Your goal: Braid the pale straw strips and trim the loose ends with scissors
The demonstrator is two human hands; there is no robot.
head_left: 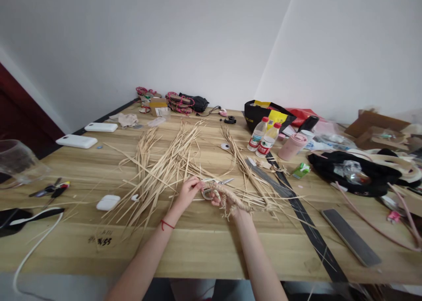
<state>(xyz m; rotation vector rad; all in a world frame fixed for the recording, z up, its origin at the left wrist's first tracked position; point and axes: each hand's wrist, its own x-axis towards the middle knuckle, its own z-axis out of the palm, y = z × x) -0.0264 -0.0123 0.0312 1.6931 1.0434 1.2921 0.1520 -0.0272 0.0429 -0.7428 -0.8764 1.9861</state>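
A woven straw braid with ragged, frayed ends hangs between my two hands above the near middle of the table. The fingertips of my left hand pinch its left end, and a red string circles that wrist. My right hand is closed around the braid from below, its palm mostly hidden by it. Scissors show just behind the braid, blades to the right; I cannot tell whether they lie on the table or touch my right fingers. Loose straw strips spread across the table beyond and beside my hands.
Two water bottles, a pink cup and a black bag stand at the back right. A white earphone case lies left of my hands. At the right lies a grey flat bar; tools lie far left.
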